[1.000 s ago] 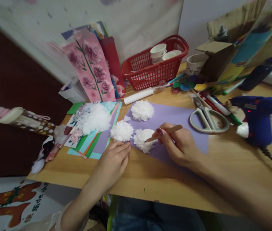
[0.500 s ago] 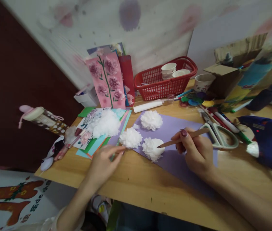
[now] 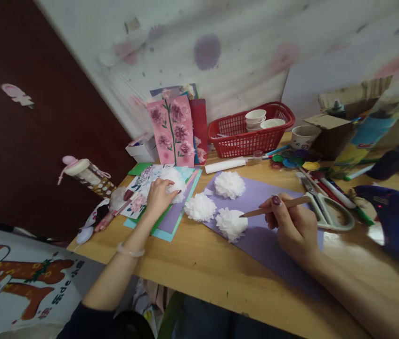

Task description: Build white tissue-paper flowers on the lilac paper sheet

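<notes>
My left hand (image 3: 161,195) reaches over a pile of loose white tissue-paper petals (image 3: 176,181). Its thumb and forefinger are apart at the pile's edge, and the other fingers are partly hidden. In my right hand (image 3: 293,226) is a slim brown pencil-like stick (image 3: 261,211), gripped between thumb and fingers. The stick's dark tip touches a ruffled white paper flower (image 3: 228,227), which has a smooth round patch on its right side. Two fuller white flowers lie close by, one at the back (image 3: 230,184) and one to the left (image 3: 200,207). Purple paper (image 3: 268,188) lies beneath this group.
Coloured sheets (image 3: 171,226) lie under the petals. Behind stand a pink flower picture (image 3: 173,129) and a red basket (image 3: 252,141) with paper cups. Scissors (image 3: 329,216), pens and a blue glue gun (image 3: 393,212) are at right. A bottle (image 3: 86,174) lies at left.
My left hand has moved left and away from the white flowers, up to the petal pile. My right hand still holds the stick's tip at the same flower. The view has shifted.
</notes>
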`<state>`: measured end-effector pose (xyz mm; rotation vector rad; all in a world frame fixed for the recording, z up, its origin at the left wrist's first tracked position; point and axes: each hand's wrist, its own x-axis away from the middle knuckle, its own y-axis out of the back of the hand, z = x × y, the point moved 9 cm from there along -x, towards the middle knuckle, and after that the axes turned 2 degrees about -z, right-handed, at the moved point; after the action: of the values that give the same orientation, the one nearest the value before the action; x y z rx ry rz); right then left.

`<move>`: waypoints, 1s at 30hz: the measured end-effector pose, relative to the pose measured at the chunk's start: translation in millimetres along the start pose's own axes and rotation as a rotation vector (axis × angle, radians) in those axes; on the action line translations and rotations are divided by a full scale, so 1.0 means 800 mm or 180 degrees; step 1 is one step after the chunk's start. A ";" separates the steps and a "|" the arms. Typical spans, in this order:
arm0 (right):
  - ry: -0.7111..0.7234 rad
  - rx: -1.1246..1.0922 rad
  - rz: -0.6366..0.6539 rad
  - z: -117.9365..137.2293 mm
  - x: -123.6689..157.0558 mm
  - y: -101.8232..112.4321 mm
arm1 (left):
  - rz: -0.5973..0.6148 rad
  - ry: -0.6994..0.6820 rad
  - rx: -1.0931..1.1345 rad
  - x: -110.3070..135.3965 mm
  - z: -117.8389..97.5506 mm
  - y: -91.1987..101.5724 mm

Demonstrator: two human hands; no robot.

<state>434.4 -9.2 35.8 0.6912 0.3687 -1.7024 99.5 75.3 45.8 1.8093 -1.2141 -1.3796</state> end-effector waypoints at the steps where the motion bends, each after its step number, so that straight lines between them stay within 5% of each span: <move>1: 0.0016 0.0002 -0.0001 0.001 0.000 0.000 | -0.0005 -0.0044 0.0000 -0.003 0.000 -0.003; 9: 0.0070 -0.0070 -0.0018 0.006 0.001 0.000 | -0.0181 -0.0179 0.0270 0.003 0.006 0.018; 16: 0.0254 0.0017 0.0054 0.018 0.001 -0.003 | -0.0236 -0.0267 0.0192 -0.009 0.002 0.000; 23: 0.0204 -0.0004 0.0007 0.018 0.001 -0.002 | -0.0437 -0.0182 0.0265 -0.006 0.013 0.022; 30: 0.0293 0.0106 0.0128 0.021 0.001 -0.007 | -0.0093 -0.0245 0.0100 -0.008 0.007 -0.016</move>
<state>425.0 -18.4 47.3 0.7983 0.3890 -1.6454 98.0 87.5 36.2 1.8169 -1.2596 -1.4664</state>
